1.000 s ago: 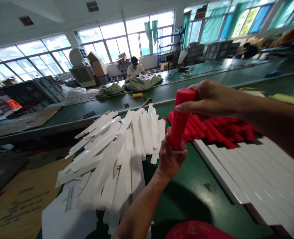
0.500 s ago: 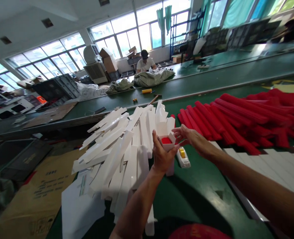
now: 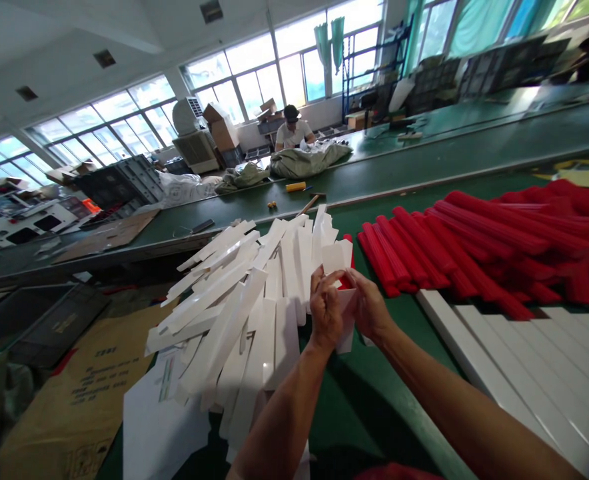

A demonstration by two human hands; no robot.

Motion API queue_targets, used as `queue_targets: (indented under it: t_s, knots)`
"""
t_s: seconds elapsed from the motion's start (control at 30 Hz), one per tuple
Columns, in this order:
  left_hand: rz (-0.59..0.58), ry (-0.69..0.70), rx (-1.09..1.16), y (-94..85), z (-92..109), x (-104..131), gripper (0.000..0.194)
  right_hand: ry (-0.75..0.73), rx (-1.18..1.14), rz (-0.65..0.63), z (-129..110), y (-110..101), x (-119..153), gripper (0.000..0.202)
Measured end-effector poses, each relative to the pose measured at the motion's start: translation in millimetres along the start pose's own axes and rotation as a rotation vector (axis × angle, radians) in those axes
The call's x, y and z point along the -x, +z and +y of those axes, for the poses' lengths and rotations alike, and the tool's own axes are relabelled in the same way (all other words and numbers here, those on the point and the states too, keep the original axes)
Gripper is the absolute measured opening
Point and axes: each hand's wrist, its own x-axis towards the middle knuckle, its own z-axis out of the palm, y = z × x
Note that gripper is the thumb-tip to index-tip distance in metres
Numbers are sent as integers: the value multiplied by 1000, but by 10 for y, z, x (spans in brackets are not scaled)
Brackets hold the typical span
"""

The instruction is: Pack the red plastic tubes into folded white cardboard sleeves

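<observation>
A white box [image 3: 345,320] with red material at its upper end is between my two hands. My left hand [image 3: 326,308] grips its left side, fingers bent over the top. On its right side, my right hand [image 3: 369,305] closes round the upper edge, its fingertips meeting those of the left. The box's raised white flaps [image 3: 337,255] show just beyond the fingers. Flat white box pieces [image 3: 234,300] lie in a loose pile to the left. Red ribbed tubes [image 3: 474,240] are heaped to the right.
White long boxes [image 3: 539,360] lie in a row at the right on the green table [image 3: 374,407]. A yellow roll [image 3: 295,187] and a tool with a wooden handle [image 3: 310,203] lie farther back. A person [image 3: 293,130] sits beyond the tables. A brown sack [image 3: 74,393] is at lower left.
My right hand has moved left onto the box, and its fingers have closed round the upper end. My left fingers have bent over the top. The white tape dispenser is now mostly hidden.
</observation>
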Motion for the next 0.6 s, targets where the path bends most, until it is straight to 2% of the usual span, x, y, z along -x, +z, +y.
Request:
queue_targets:
  t_s: [0.13,0.23,0.3,0.37,0.43,0.53,0.6]
  knots:
    - [39,-129,133,13,70,-42,32,1,24,12,-10,31,7,17]
    - [29,-173,257,38,23,-42,50,-16,66,-48,-59,61,9,22]
    - [5,-176,276,32,-14,-32,46,-94,122,-23,-85,83,-8,25]
    - [0,-125,210,0,-31,-24,34,-179,190,57,-93,99,-40,19]
    - [-1,-8,91,-51,-22,-22,34,-244,232,113,-80,95,-77,16]
    - [-20,181,-137,-139,8,-37,38,-303,206,95,-24,22,-100,24]
    - [-38,245,-250,-194,21,-58,36,-320,201,49,30,-68,-77,30]
